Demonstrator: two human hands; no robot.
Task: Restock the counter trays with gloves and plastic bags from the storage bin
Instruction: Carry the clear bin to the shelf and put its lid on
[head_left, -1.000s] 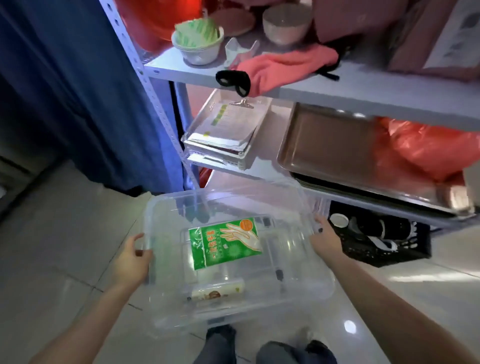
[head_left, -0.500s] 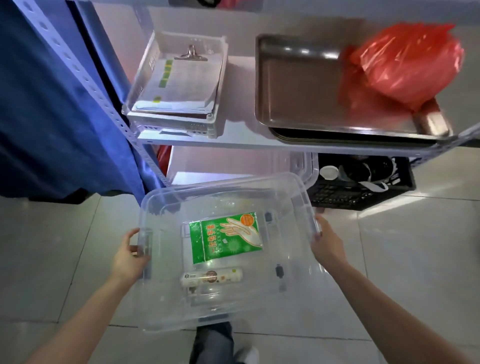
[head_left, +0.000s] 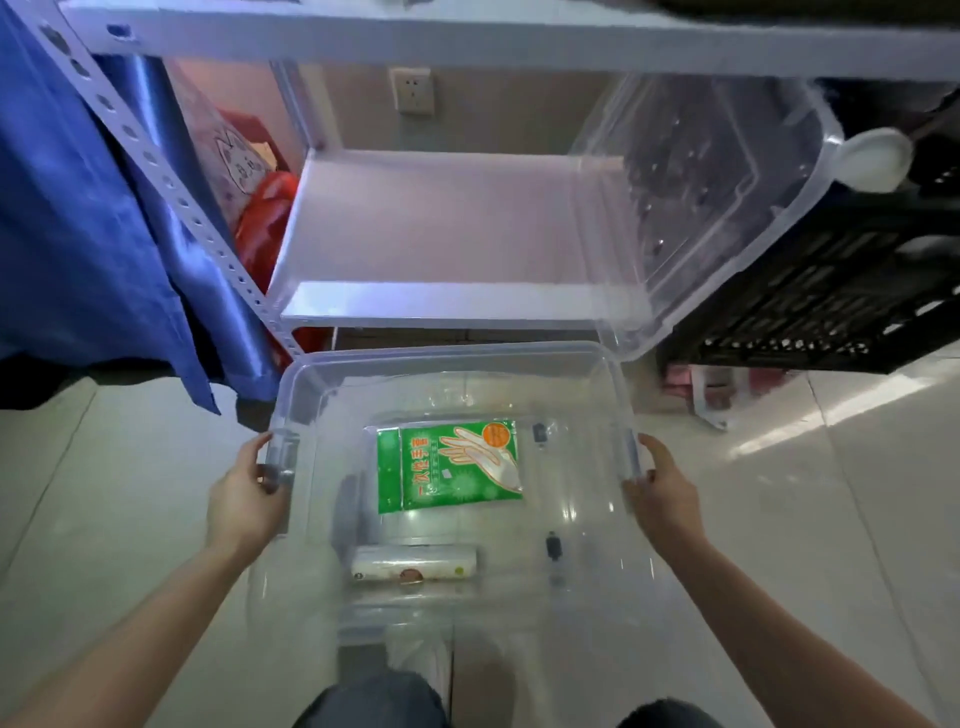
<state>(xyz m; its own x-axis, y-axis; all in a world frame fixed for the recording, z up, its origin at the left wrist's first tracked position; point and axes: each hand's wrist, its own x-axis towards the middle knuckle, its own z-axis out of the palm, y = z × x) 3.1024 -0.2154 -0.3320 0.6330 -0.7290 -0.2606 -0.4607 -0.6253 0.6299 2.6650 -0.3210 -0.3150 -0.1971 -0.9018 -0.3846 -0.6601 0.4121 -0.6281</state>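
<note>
Over the floor, left hand (head_left: 244, 501) and right hand (head_left: 667, 496) grip the storage bin (head_left: 452, 364) sides.

2 clear bins (head_left: 311, 405) (head_left: 701, 182), 1 green glove pack (head_left: 452, 465), 1 bag roll (head_left: 414, 562), 2 hands (head_left: 244, 499) (head_left: 670, 493), 1 black crate (head_left: 831, 291), 1 wall socket (head_left: 413, 91)

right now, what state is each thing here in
clear storage bin, lid off, held at both sides
glove packet, flat on the bin floor, printed side up
bag roll, lying on its side in the bin
left hand, grips the bin's left side
right hand, grips the bin's right side
second clear bin, tilted by the low shelf, looks empty
wall socket, nothing plugged in
</note>
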